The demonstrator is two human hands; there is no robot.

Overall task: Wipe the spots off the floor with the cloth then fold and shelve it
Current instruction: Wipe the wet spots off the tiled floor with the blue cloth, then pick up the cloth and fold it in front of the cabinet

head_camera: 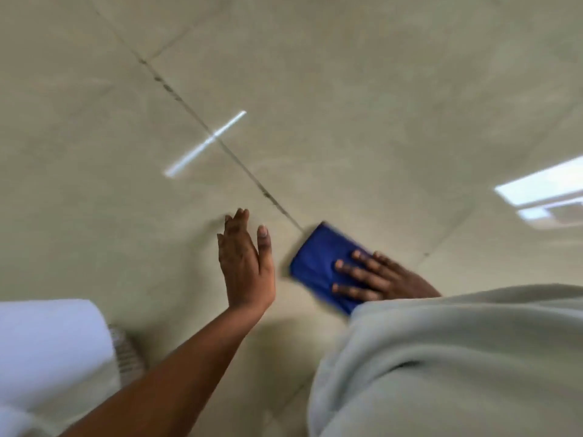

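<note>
Fingers (pixel 353 272) spread flat on cloth (pixel 318 260)

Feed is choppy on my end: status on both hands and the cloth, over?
Right hand flat on the blue cloth, pressing it to the floor. Left hand open, empty, beside it. Cloth folded, by the dark grout line. Nothing in the way.

We see the cloth (pixel 318 263) on the floor (pixel 378 105), under our right hand (pixel 375 280); our left hand (pixel 244 266) lies just left.
</note>
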